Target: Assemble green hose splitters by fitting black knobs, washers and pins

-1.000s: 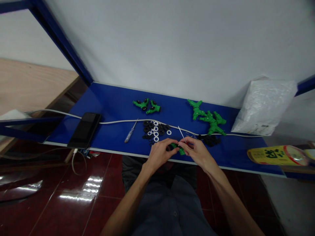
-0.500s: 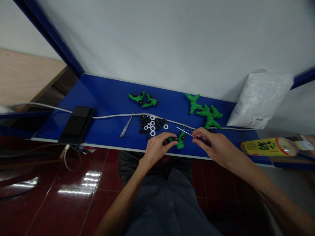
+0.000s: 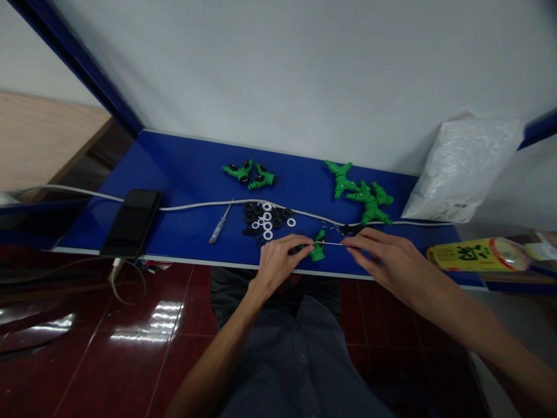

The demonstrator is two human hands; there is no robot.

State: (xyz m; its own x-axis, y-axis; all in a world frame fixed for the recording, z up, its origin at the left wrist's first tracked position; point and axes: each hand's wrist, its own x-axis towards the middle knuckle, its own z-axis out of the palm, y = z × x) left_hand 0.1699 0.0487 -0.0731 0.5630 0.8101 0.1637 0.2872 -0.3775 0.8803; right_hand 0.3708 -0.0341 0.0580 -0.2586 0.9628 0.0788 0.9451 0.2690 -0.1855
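My left hand (image 3: 277, 256) pinches a green Y-shaped hose connector (image 3: 318, 252) near the front edge of the blue shelf. In my right hand (image 3: 383, 251) is a screwdriver (image 3: 329, 244), gripped by its handle, which the fingers mostly hide. Its thin metal shaft lies nearly level across the connector, with the tip at my left fingertips. Whether the tip touches a screw there is too small to see. Small screws (image 3: 334, 229) lie just behind the shaft, beside some black parts (image 3: 350, 229). Black rings and white washers (image 3: 267, 226) are heaped left of the connector.
A clear-handled screwdriver (image 3: 220, 225) and a black phone (image 3: 133, 223) lie to the left. Behind are two green connectors with black parts (image 3: 262, 176) and several plain green ones (image 3: 369, 204). A white cable (image 3: 195, 205) crosses the shelf. A plastic package (image 3: 463, 168) and yellow-labelled bottle (image 3: 474, 255) are at right.
The screwdriver has swung from slanting up and left to nearly level, its tip now at my left fingertips. My left hand stays at the connector. The view has shifted slightly.
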